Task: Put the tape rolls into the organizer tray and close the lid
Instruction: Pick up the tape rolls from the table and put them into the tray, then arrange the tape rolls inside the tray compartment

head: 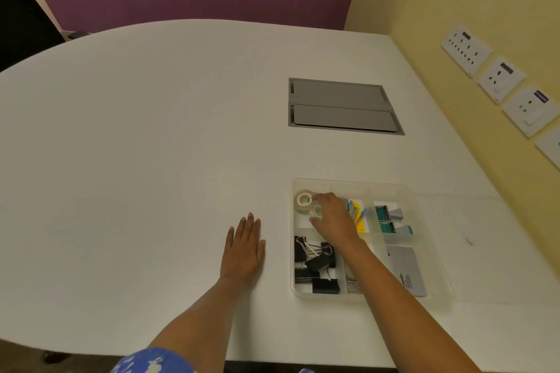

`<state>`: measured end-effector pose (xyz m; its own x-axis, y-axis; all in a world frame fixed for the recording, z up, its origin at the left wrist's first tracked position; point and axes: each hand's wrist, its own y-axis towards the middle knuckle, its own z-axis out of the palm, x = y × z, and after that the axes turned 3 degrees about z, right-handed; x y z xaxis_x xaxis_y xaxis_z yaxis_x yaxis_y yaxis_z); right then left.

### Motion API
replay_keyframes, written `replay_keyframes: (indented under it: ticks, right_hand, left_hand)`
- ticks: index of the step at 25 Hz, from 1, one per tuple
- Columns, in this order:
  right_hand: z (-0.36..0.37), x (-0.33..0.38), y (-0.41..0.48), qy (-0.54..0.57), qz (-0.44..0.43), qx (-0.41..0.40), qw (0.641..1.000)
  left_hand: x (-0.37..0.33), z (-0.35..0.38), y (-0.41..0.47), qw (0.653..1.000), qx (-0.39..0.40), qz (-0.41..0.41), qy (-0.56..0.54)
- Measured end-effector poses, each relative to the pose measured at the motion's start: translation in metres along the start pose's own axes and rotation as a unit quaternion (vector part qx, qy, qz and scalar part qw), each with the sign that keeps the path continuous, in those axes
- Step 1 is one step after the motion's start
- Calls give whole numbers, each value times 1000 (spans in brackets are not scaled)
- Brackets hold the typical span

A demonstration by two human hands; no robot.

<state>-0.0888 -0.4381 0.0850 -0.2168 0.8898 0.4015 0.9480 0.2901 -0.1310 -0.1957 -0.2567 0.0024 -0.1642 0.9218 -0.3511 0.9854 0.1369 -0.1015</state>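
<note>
Placing step in hand; lid step not yet begun. Organizer tray (394, 184) toward the near right corner of the desk (151, 145), uncovered. Right hand (333, 218) reaching into the tray's far left compartment, fingers curled over a clear tape roll (316, 212). Roll low in the compartment; resting on its floor or just above, impossible to tell. White tape roll (304, 199) already in that same compartment, touching or just beside the clear one, toward the tray's far left corner. Left hand (244, 247) flat on the desk just left of the tray, fingers straight and together, holding nothing. Binder clips (315, 263) filling the near left compartment; coloured tabs (359, 216) just right of the right hand; grey card (406, 269) in the near right compartment. No further rolls visible on the desk. Lid not made out anywhere with certainty. Next, probably: letting go of the clear roll, lifting clear of the dividers without dragging either roll out, then finding the lid and seating it squarely on the rim.
</note>
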Motion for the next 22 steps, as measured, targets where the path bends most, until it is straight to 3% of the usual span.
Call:
replay_keyframes:
  ticks: [10,16,22]
  right_hand:
    - [-10,17,20,-162,20,97,982]
    - [-4,16,24,-168,16,112,979]
    - [-15,1,31,-67,40,5,997]
  left_hand:
    - [-11,3,2,1000,-10,-26,3]
    - [-9,5,5,999,-14,-29,3]
    - [-18,-4,21,999,-39,-18,-10]
